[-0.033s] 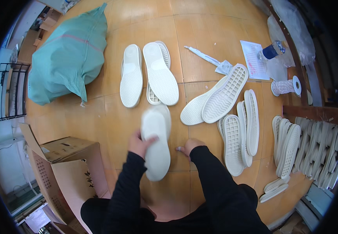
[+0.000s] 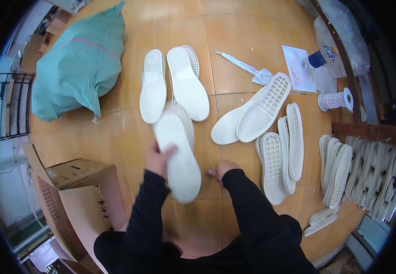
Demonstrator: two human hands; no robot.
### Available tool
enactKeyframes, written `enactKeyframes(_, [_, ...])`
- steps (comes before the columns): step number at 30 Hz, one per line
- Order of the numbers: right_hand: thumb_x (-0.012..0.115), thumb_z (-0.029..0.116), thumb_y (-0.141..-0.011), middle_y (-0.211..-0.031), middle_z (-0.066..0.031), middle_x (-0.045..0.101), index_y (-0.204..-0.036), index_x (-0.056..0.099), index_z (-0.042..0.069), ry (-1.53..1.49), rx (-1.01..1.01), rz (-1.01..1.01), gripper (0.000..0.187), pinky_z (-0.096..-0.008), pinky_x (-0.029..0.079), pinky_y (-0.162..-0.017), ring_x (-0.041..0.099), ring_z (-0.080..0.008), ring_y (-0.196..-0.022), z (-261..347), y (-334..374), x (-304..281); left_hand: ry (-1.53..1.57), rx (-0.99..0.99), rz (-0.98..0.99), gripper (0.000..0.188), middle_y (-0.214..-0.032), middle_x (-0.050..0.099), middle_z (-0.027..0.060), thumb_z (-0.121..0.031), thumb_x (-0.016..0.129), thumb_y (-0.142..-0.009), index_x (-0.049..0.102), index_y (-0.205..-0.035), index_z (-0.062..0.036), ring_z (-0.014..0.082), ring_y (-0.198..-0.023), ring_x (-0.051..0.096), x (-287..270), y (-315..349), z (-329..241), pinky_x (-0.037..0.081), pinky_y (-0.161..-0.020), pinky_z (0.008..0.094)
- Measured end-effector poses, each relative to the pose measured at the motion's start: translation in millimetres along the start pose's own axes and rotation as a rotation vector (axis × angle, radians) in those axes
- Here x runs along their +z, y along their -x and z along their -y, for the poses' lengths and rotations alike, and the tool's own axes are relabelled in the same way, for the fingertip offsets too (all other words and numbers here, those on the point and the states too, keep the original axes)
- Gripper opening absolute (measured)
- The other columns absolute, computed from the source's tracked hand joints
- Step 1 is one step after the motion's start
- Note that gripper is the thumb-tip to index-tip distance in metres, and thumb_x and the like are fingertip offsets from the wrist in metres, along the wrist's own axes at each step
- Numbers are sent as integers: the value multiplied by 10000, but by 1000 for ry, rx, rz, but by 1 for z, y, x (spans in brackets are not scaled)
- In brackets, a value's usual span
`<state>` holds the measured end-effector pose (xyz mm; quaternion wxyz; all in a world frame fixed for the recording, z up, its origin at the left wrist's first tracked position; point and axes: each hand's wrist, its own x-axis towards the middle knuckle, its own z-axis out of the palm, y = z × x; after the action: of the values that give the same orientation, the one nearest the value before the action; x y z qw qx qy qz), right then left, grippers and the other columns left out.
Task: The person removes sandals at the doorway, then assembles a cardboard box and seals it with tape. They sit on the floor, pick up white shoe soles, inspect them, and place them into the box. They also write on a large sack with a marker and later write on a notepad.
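Your left hand [image 2: 157,160] grasped a smooth white, foot-shaped, rubbery-looking sole [image 2: 184,176].
You seemed mid-handling, over the tan panelled surface [image 2: 239,27]; the next move apparently called for a steady hold. Your right hand's [image 2: 225,171] grip couldn't be told.

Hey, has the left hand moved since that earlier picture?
Yes. Judged against the green sack, the left hand, holding a white shoe sole, has shifted forward and slightly left, closer to the sack.

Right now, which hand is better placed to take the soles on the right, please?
Probably the right hand: it's nearer those soles and holds none; the left hand grips another sole.
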<state>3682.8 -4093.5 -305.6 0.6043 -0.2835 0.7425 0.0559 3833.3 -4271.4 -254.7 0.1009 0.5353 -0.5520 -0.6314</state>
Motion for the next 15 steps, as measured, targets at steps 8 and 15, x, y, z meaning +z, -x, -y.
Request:
enactKeyframes(8, [548, 600, -867, -596, -51, 647, -707, 677, 54, -13, -24, 15, 584, -375, 517, -708, 666, -227, -665, 0, 3, -6, 514, 145, -68, 507, -1102, 629, 139, -298, 718, -840, 493, -1214, -41, 255, -1013, 636, 20, -201, -125, 560, -735, 447])
enactKeyframes(15, [549, 575, -879, -578, -42, 636, -684, 660, 51, -66, -20, 44, 570, -367, 515, -685, 660, -201, -634, -5, -4, -2, -836, 613, -755, 707, -945, 640, 143, -371, 761, -767, 465, -1282, 13, 214, -901, 647, 12, -190, -100, 505, -822, 332])
